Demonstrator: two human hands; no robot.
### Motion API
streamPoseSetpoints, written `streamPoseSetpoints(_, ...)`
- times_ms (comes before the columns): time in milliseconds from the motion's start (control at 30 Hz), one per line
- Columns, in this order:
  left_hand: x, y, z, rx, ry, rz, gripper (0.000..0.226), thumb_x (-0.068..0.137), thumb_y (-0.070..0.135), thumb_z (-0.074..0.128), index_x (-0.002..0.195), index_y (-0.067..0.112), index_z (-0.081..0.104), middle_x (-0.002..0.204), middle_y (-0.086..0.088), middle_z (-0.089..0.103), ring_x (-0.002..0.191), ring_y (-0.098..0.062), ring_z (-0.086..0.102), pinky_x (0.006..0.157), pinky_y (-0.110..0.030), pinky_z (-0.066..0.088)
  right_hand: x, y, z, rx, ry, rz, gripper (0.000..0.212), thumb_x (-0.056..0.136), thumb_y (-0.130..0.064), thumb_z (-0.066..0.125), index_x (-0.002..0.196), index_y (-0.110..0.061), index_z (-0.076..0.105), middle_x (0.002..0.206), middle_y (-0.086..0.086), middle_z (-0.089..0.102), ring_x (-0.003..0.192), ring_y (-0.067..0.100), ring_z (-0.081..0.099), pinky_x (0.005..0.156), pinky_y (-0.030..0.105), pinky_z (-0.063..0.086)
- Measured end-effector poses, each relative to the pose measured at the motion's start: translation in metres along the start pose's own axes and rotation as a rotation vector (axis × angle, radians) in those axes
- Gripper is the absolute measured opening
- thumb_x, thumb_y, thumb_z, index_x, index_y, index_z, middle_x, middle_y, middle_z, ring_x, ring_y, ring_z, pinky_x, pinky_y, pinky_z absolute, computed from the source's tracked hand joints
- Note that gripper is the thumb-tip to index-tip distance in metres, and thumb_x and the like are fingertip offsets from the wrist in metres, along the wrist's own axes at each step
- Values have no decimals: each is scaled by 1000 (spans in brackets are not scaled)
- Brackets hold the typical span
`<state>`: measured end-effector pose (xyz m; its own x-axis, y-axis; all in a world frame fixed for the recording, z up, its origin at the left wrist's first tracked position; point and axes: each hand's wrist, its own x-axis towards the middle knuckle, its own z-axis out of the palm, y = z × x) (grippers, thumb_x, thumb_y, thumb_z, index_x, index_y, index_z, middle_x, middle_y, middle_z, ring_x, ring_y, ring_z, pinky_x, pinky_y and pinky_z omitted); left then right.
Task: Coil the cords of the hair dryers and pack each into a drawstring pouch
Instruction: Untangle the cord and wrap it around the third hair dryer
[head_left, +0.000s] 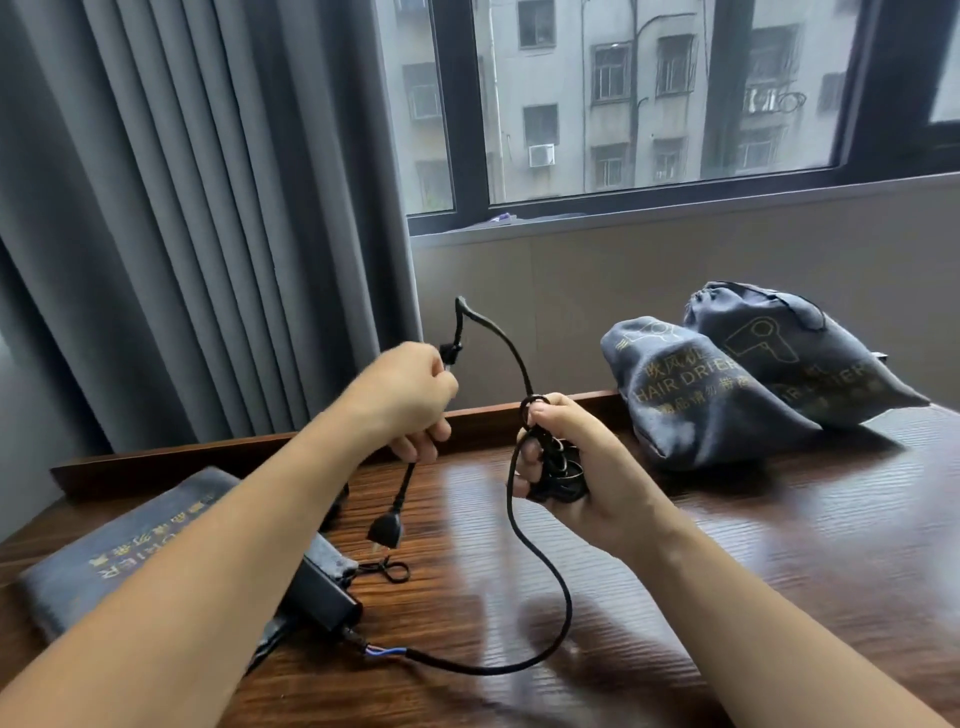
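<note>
A black hair dryer (319, 592) lies on the wooden table (727, 545), partly under my left forearm, on a flat grey pouch (119, 551). Its black cord (540, 551) runs from the dryer's handle across the table and up into my right hand (576, 457), which grips a bundle of coiled loops. From there the cord arcs up and over to my left hand (410, 400), which holds the cord near its end. The plug (385, 531) dangles below that hand.
Two filled grey drawstring pouches (691, 400) printed "HAIR DRIER" lean together at the back right of the table. A grey curtain (208, 208) hangs at the left, a window and wall stand behind. A raised wooden lip edges the table's back.
</note>
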<state>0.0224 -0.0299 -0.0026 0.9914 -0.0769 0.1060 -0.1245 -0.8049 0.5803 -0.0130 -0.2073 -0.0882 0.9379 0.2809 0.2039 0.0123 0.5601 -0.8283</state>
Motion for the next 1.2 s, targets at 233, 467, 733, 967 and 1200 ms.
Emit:
streamPoseSetpoints(233, 6, -20, 55, -47, 2, 3, 21, 108, 25, 42, 109, 11, 57, 80, -7, 76, 54, -23, 74, 52, -41, 64, 2, 8, -1, -52, 59, 110, 20, 89, -15, 52, 72, -14, 62, 64, 12, 48, 56, 22, 45, 60, 36, 44)
streamPoseSetpoints(467, -51, -37, 65, -590, 52, 245, 17, 105, 29, 57, 104, 16, 68, 85, -10, 73, 64, -23, 71, 39, -31, 50, 7, 14, -3, -152, 47, 75, 15, 89, -13, 53, 79, -13, 65, 69, 11, 52, 58, 21, 50, 60, 36, 46)
streamPoseSetpoints(733, -67, -65, 67, -717, 99, 210, 12, 98, 15, 68, 105, 5, 70, 91, -16, 74, 49, -7, 62, 38, -25, 48, 4, 34, 0, -328, -93, 91, 13, 98, -23, 64, 92, -12, 67, 88, 20, 59, 76, 28, 59, 62, 33, 53)
streamPoseSetpoints(967, -69, -74, 70, -626, 2, 362, 7, 100, 19, 65, 104, 16, 70, 89, -2, 74, 79, -14, 74, 50, -36, 59, 2, 21, -4, -303, -187, 164, 11, 88, -17, 64, 84, -8, 59, 83, 14, 60, 78, 26, 57, 91, 55, 49)
streamPoseSetpoints(1200, -69, -72, 67, -619, -138, 475, 10, 100, 17, 62, 98, 12, 70, 87, -2, 73, 77, -14, 72, 53, -31, 59, 2, 15, -7, -241, -266, 182, 8, 83, -11, 55, 77, -6, 52, 73, 9, 54, 73, 26, 51, 73, 31, 53)
